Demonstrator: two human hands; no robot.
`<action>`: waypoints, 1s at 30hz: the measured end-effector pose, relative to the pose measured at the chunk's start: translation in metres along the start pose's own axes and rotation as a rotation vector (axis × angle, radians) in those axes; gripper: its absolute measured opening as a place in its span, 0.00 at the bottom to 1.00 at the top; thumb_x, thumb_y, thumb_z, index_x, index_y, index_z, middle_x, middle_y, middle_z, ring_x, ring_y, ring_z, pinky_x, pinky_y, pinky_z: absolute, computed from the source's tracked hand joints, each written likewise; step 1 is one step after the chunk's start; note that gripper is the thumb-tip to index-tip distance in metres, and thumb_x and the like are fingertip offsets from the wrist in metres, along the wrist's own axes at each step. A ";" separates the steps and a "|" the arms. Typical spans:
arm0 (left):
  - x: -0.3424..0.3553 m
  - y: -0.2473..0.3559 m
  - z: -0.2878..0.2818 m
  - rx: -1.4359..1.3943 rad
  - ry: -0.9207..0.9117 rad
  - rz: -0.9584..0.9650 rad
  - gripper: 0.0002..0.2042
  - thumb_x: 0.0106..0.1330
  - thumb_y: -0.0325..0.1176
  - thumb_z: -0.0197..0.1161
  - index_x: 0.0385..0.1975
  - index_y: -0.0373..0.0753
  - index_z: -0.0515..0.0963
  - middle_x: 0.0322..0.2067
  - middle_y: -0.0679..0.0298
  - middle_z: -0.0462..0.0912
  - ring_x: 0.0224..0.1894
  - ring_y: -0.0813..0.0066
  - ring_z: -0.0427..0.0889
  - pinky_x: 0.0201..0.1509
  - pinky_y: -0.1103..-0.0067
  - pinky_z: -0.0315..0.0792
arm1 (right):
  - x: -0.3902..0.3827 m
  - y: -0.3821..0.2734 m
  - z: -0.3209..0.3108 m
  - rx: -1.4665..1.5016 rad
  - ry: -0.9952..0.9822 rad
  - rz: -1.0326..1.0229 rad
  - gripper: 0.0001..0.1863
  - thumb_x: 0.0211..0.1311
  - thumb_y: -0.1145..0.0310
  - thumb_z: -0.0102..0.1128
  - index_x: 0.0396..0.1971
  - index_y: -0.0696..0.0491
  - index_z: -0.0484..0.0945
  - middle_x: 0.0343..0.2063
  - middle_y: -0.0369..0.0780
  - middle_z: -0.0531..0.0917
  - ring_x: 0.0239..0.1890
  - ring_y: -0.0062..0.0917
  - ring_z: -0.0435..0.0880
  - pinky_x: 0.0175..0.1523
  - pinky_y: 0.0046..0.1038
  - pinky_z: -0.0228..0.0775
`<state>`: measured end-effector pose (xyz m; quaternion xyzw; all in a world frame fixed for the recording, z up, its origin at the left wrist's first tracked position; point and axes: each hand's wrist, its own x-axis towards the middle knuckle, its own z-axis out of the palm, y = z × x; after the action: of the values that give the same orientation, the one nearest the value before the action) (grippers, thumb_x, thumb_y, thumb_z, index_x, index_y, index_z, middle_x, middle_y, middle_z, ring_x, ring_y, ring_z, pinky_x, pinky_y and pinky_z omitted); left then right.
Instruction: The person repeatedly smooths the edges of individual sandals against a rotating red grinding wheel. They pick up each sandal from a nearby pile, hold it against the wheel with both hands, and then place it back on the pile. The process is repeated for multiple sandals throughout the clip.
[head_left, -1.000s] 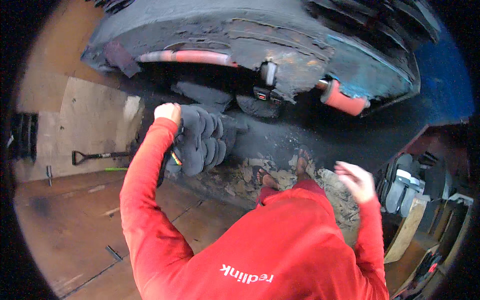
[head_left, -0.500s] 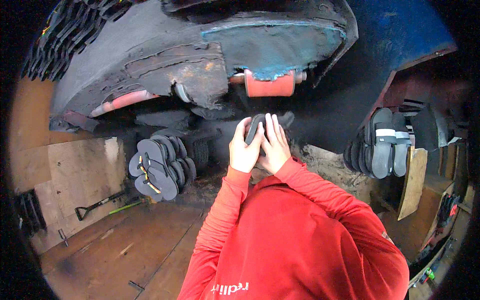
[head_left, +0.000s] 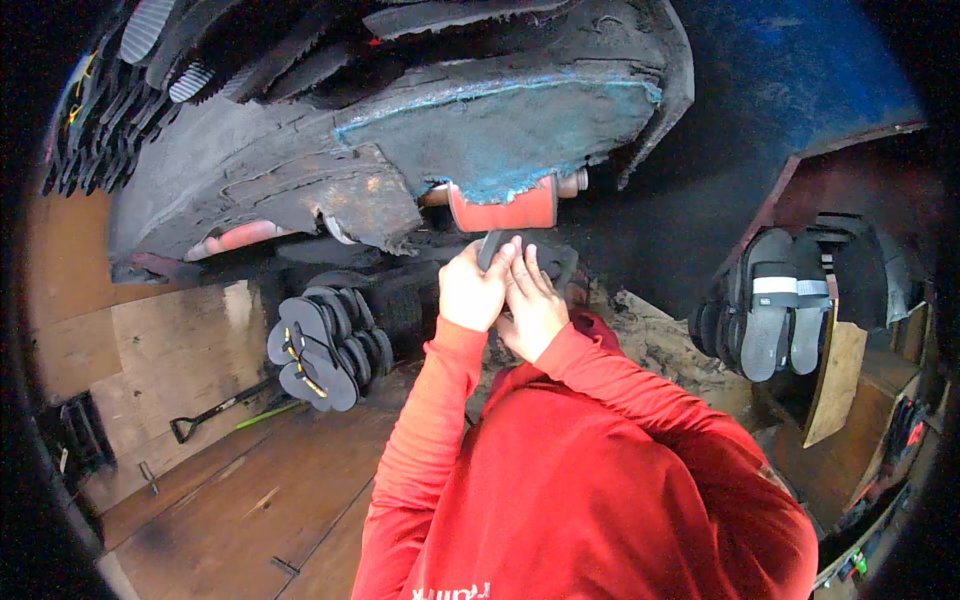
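Note:
Both hands are together at the middle, closed around a dark grey sandal sole (head_left: 490, 250), mostly hidden by the fingers. My left hand (head_left: 472, 288) grips it from the left, thumb side up. My right hand (head_left: 533, 303) presses against its right side with the fingers straight and close together. Just beyond the fingertips is a red sanding roller (head_left: 506, 209) on a metal shaft, under a worn, dust-coated hood (head_left: 500, 130) with a blue-tinted patch. The sole's upper end is close to the roller; whether they touch I cannot tell.
Stacked black flip-flops (head_left: 318, 355) stand at left, and grey slide sandals with white bands (head_left: 775, 300) at right. More dark footwear (head_left: 120, 125) lies at the upper left. A second red roller (head_left: 240, 240) shows under the hood. A black-handled tool (head_left: 215, 412) leans by the wooden panel.
My hands have come closer to the red roller, and the sole now shows as a narrower edge. The view has shifted, bringing more footwear in at the top left.

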<state>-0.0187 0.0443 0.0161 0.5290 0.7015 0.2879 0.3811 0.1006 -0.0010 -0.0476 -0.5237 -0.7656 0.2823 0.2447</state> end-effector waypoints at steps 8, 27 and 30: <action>-0.013 0.011 -0.004 -0.002 0.072 0.029 0.17 0.68 0.38 0.66 0.48 0.31 0.82 0.38 0.53 0.88 0.40 0.72 0.87 0.46 0.75 0.78 | 0.004 0.009 -0.007 0.032 0.038 -0.128 0.47 0.48 0.65 0.72 0.71 0.53 0.60 0.74 0.54 0.51 0.74 0.57 0.54 0.66 0.58 0.64; -0.087 -0.033 -0.023 0.080 0.324 0.434 0.22 0.61 0.21 0.66 0.57 0.27 0.75 0.58 0.44 0.78 0.64 0.47 0.75 0.70 0.60 0.66 | 0.004 0.032 -0.008 1.232 -0.044 0.404 0.45 0.65 0.67 0.61 0.76 0.37 0.45 0.74 0.48 0.55 0.74 0.42 0.57 0.74 0.49 0.51; -0.099 -0.021 -0.042 0.043 0.225 0.401 0.23 0.63 0.22 0.65 0.59 0.27 0.73 0.58 0.42 0.76 0.63 0.48 0.76 0.68 0.65 0.67 | 0.026 0.050 -0.007 1.884 -0.320 0.590 0.43 0.72 0.68 0.55 0.76 0.33 0.38 0.69 0.51 0.64 0.69 0.41 0.68 0.69 0.41 0.66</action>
<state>-0.0502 -0.0571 0.0450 0.6303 0.6264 0.4000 0.2243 0.1299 0.0398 -0.0751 -0.2411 -0.0929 0.8906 0.3743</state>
